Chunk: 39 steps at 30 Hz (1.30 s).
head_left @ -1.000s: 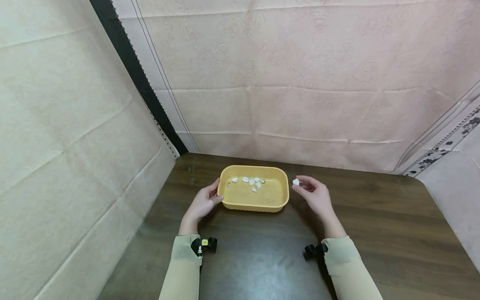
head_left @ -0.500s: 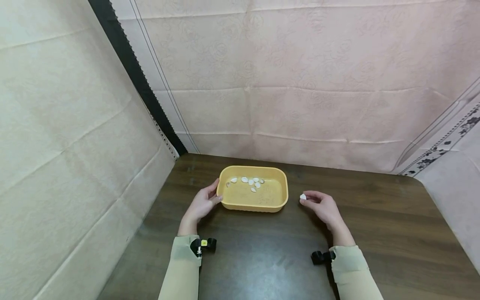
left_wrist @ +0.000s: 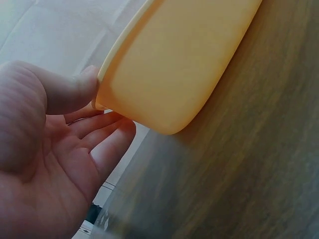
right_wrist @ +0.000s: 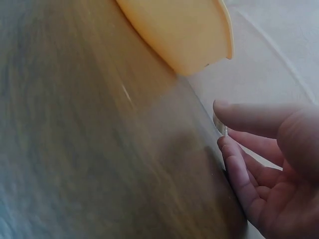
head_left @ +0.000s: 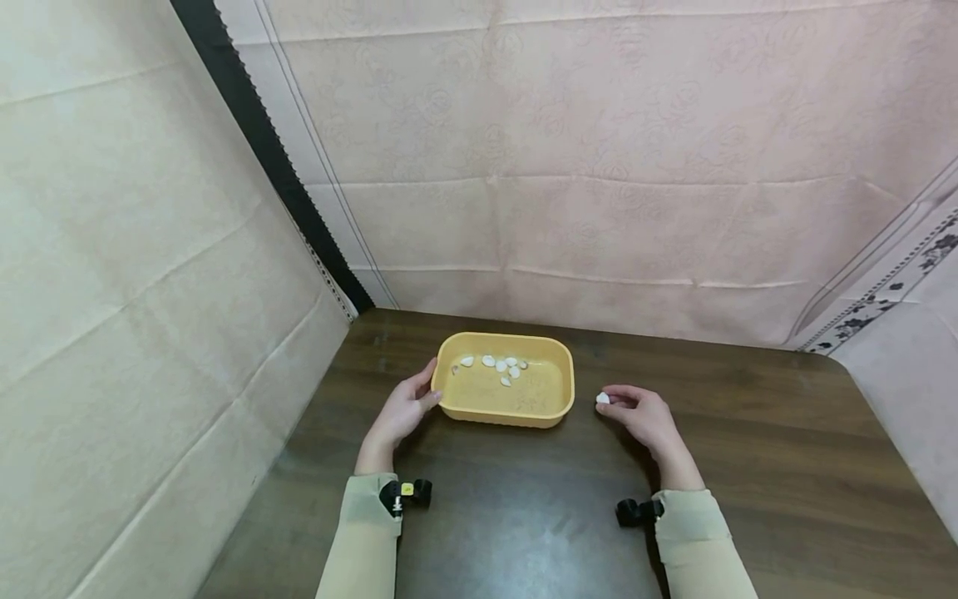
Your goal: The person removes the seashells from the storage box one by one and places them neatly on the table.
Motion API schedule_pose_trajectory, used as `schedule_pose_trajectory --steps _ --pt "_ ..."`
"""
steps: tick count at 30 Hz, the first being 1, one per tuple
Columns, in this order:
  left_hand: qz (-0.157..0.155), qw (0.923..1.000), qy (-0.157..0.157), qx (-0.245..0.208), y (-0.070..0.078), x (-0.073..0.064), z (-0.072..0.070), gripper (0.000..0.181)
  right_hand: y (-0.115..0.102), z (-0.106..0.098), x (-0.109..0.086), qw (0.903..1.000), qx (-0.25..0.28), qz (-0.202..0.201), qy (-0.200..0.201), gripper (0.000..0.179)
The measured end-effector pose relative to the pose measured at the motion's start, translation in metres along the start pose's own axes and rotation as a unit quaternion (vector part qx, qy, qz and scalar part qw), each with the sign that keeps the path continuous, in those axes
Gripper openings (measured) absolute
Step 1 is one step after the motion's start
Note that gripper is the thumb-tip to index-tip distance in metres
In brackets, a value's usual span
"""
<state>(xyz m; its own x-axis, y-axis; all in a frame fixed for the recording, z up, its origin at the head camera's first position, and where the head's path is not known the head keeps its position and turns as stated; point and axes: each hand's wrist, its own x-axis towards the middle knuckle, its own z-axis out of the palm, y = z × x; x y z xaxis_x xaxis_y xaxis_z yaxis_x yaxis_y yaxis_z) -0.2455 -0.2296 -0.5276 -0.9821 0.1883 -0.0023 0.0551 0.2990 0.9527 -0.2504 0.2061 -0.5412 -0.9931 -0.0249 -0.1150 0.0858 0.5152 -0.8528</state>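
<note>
In the head view a yellow plastic tray (head_left: 503, 418) sits mid-table with several small white shells (head_left: 489, 360) spread over its floor. My left hand (head_left: 402, 408) holds the tray's left end. The left wrist view has the thumb (left_wrist: 75, 92) on the rim and the fingers curled beneath it. To the right of the tray, my right hand (head_left: 645, 416) pinches one white shell (head_left: 602, 398) between thumb and fingers, low over the table and apart from the tray. Only a thin edge of that shell (right_wrist: 220, 125) shows in the right wrist view.
The dark wooden table (head_left: 516, 507) ends at a pale cloth wall (head_left: 599, 208) behind the tray. Another cloth wall (head_left: 150, 333) rises along the left side. Each wrist carries a black camera mount, such as the right one (head_left: 632, 512).
My right hand has moved right and toward me, away from the tray's right end, with the shell still pinched. The left hand keeps its hold; the tray is almost unmoved.
</note>
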Motion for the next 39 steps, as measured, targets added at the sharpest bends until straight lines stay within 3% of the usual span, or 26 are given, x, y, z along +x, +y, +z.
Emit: schedule_pose_trajectory --steps 13,18,30,39 --pt "0.0 1.0 0.007 -0.004 -0.0009 0.0005 0.0013 0.064 0.0054 0.0047 0.0059 0.9984 -0.049 -0.022 0.018 0.037" --pt "-0.013 0.9998 0.012 0.0 -0.0005 0.0 0.0017 0.063 0.0061 0.0053 0.0061 0.9981 -0.054 -0.024 0.019 0.036" --pt "-0.005 1.0 0.005 -0.005 -0.0032 0.0016 0.0014 0.062 0.0029 0.008 0.0027 0.9971 -0.067 -0.03 0.021 0.037" --pt "-0.017 0.9998 0.014 0.001 -0.0011 0.0007 0.0019 0.06 0.0017 0.0095 0.0011 0.9968 -0.071 -0.029 0.024 0.037"
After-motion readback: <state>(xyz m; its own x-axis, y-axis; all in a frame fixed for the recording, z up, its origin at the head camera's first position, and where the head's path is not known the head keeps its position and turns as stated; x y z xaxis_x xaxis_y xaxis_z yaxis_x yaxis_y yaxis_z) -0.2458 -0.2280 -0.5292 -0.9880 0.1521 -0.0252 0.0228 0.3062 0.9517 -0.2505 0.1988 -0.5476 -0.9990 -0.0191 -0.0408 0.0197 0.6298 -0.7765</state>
